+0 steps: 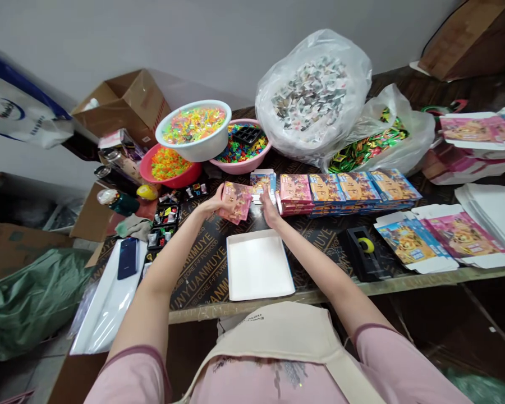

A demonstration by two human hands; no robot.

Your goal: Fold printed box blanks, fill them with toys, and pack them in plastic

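My left hand (214, 205) is closed on a pink printed box (236, 202), held above the dark table. Close by on the right, my right hand (270, 209) is at the near edge of a blue printed box (263, 180); its fingers are blurred, and whether they grip the box is unclear. Just right of that hand stand stacks of pink boxes (295, 191) and blue boxes (327, 188). An open white tray-like box (258, 265) lies between my forearms, near the table's front edge.
Behind are a white basin (193, 132), a red basin (168, 164), a pink basin (242, 160) and bags of packets (315, 95). A tape dispenser (365, 252) and flat cartons (416, 238) lie right; a phone (128, 258) and bottles (116, 201) are left.
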